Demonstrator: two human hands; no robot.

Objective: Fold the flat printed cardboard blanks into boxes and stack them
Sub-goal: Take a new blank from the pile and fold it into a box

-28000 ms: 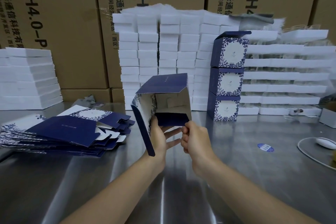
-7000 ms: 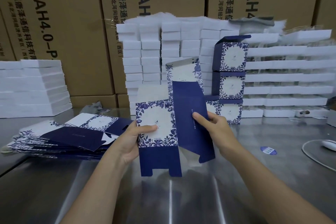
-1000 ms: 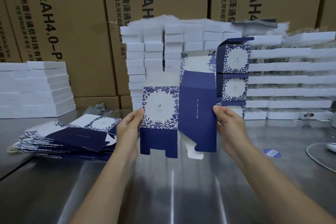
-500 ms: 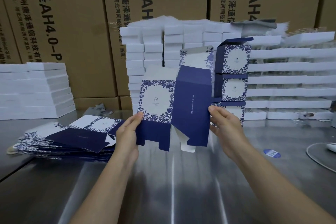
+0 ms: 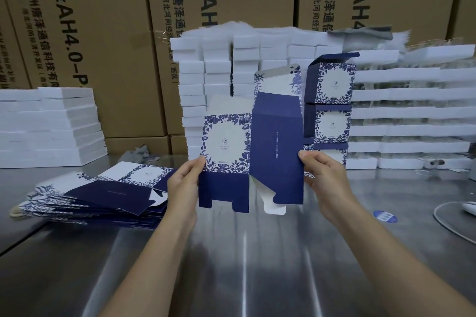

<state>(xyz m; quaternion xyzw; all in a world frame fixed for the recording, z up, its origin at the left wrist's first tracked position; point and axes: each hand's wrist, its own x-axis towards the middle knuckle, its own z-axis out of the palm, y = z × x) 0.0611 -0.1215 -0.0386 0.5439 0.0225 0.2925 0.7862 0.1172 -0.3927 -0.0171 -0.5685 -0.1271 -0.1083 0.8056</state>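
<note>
Listing from the head view: one cardboard blank [image 5: 275,152], held upright above the desk [image 5: 244,265] between both hands. Its floral panel is nearest the left fingers [image 5: 198,165], its plain navy panel nearest the right fingers [image 5: 305,156], and its bottom flaps hang free below both. The left hand [image 5: 184,183] pinches the blank's left edge at the foot of the floral panel. The right hand [image 5: 322,177] pinches the right edge, thumb in front and the rest behind. A grip on opposite edges probably serves to press them together and pop the sleeve square before the flaps are tucked. The pile of flat blanks [image 5: 103,193] is fanned on the desk outside the left fingers, within reach for the next pick. The stack of folded boxes [image 5: 332,105] stands beyond the right fingers with its top lid raised, likely the destination. Behind are white foam stacks [image 5: 219,72] and brown cartons [image 5: 103,33].
</note>
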